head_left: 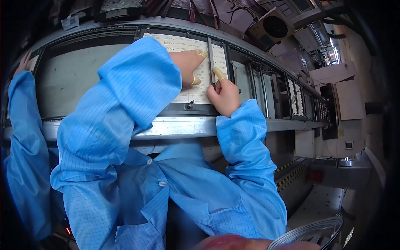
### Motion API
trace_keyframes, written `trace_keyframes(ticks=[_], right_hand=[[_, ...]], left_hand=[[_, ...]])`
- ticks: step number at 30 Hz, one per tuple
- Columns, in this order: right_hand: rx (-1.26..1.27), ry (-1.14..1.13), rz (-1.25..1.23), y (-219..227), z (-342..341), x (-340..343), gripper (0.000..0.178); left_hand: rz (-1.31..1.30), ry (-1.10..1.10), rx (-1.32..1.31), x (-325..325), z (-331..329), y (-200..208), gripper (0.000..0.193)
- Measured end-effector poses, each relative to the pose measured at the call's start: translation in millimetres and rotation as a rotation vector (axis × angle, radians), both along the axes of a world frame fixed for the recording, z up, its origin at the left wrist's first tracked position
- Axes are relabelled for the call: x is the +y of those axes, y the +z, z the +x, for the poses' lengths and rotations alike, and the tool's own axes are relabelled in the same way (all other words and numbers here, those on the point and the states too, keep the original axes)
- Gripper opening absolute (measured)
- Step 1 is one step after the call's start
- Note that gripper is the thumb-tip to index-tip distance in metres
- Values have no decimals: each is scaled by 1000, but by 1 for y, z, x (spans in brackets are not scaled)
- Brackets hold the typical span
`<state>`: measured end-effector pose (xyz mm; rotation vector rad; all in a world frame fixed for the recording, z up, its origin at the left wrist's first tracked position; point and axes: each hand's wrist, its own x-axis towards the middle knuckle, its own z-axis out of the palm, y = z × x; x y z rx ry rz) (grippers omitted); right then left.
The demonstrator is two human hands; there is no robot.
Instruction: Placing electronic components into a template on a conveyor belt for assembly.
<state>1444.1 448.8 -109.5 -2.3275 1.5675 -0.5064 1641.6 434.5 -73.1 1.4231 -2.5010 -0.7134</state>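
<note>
A white printed panel (195, 94) lies in a dark frame (166, 111) on the conveyor line, crossed by a narrow grey bar (210, 56) near its right side. Reaching over from the left, my left hand (186, 66) rests on the panel with thumb and a finger apart, both in yellowish finger cots. My right hand (226, 95) is just right of the bar. Its cotted index finger stretches onto the narrow panel strip (221, 62), and its thumb is apart near the bar's lower end; the other fingers are curled. Neither hand visibly grips anything.
A metal rail (183, 127) runs along the near side of the conveyor. At far left, a co-worker's hand (23, 63) and blue sleeve (25, 100) reach over the line. Further right are another frame with white strips (295, 98) and a pale machine (350, 100). Red-handled tools (191, 14) hang behind.
</note>
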Motion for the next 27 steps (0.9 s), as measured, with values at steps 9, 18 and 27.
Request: trace_keyframes(ticks=[9, 18, 27], right_hand=[[-23, 2, -9, 10, 16, 11, 50], [-101, 5, 32, 35, -5, 17, 47], [110, -49, -47, 37, -54, 3, 20]], left_hand=[[-148, 28, -163, -15, -5, 6, 75], [-132, -23, -209, -12, -3, -2, 69], [-88, 27, -205, -7, -3, 11, 65]])
